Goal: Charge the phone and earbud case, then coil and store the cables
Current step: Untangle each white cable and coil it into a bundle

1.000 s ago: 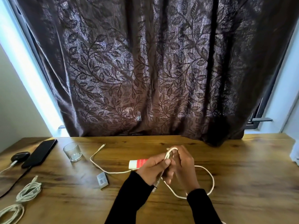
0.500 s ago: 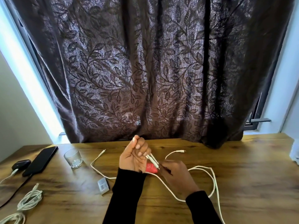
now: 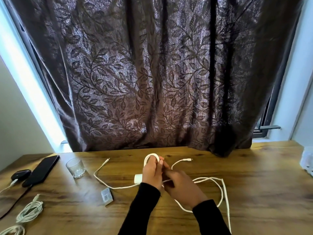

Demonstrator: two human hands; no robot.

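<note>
The left hand [image 3: 152,173] has come down and now holds a small loop of white cable [image 3: 221,189]. The right hand [image 3: 182,187] pinches the cable beside it, above the table [image 3: 262,192].

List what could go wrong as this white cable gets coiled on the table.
1. The loose cable trails off the near table edge; winding could make its end whip or snag.
2. A second cable lies under the left hand, close to the glass; catching it might pull it against the glass.
3. The loop sits only in the fingers while the right hand feeds; it could spring open.
</note>
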